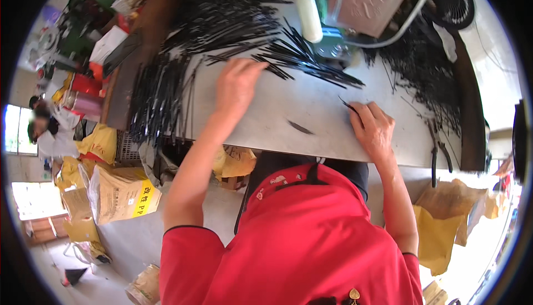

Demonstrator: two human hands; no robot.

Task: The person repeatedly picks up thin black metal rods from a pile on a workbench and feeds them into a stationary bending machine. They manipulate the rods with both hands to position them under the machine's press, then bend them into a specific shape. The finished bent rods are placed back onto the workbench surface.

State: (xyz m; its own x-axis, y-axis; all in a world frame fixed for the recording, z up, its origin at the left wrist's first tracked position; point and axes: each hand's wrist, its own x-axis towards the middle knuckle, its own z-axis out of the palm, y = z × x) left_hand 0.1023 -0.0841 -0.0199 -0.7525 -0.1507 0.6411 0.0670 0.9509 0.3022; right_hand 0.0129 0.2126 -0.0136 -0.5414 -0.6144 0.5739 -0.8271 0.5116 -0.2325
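My right hand (pixel 373 126) is closed near the front of the table, pinching a thin black strip (pixel 344 103) that sticks out past the fingertips with a curved end. Further left and deeper over the table, my left hand (pixel 239 84) has its fingers drawn together beside a bundle of black strips (pixel 311 63); what they hold, if anything, I cannot make out. One short, dark, pointed piece (pixel 300 127) lies alone on the pale tabletop (pixel 272 119) between my hands.
Black strips (pixel 222 19) are heaped at the back left, with more (pixel 158 97) along the left side. Finer black pieces (pixel 425 72) pile up at the right, near pliers (pixel 435 147). A metal box (pixel 366 2), a white bottle-like object (pixel 307 13) and a fan (pixel 452 2) stand behind.
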